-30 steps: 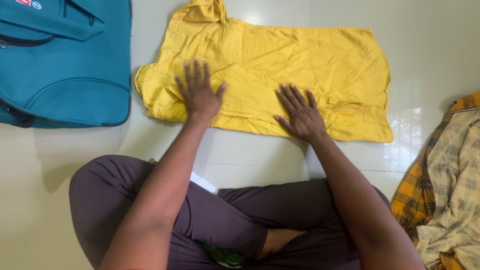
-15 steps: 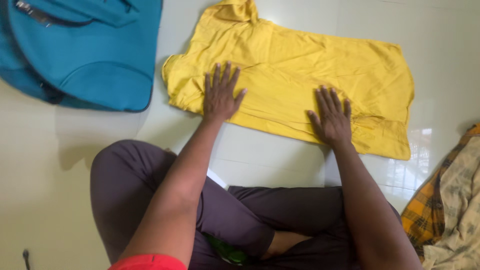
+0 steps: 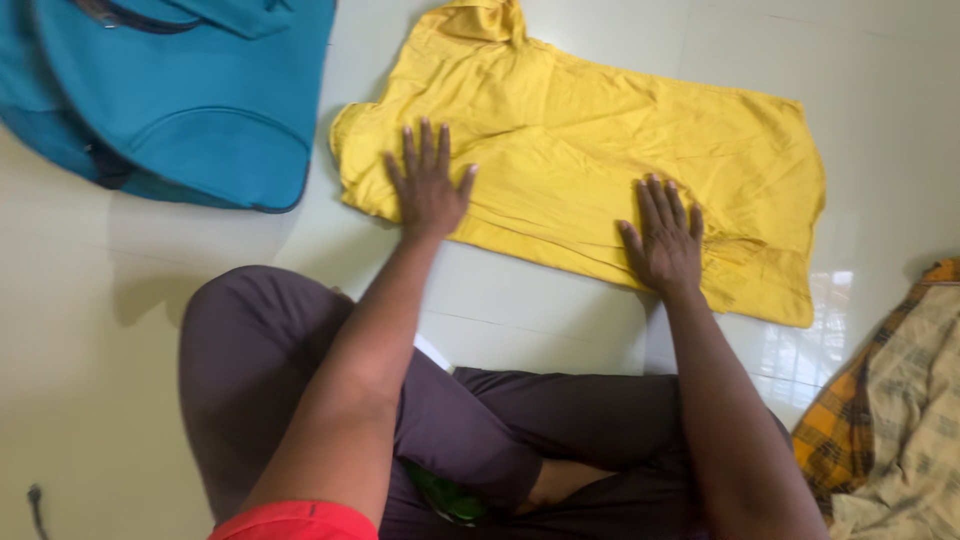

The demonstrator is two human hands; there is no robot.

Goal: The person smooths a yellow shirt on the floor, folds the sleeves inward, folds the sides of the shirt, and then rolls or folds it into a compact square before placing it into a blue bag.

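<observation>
2 of your hands, left hand [image 3: 428, 187] and right hand [image 3: 663, 236], press flat with fingers spread on the near edge of a yellow shirt [image 3: 600, 150], seemingly holding it smooth on the pale floor [image 3: 540, 310], a teal bag [image 3: 180, 100] to the shirt's left.

Two hands in view, the left hand [image 3: 428, 185] and the right hand [image 3: 663, 236], both flat on cloth. One yellow shirt [image 3: 600, 150] spread on the floor; one teal bag [image 3: 170, 95] at upper left. One heap of checked cloth [image 3: 890, 410] at the right edge, piece count not clear
</observation>
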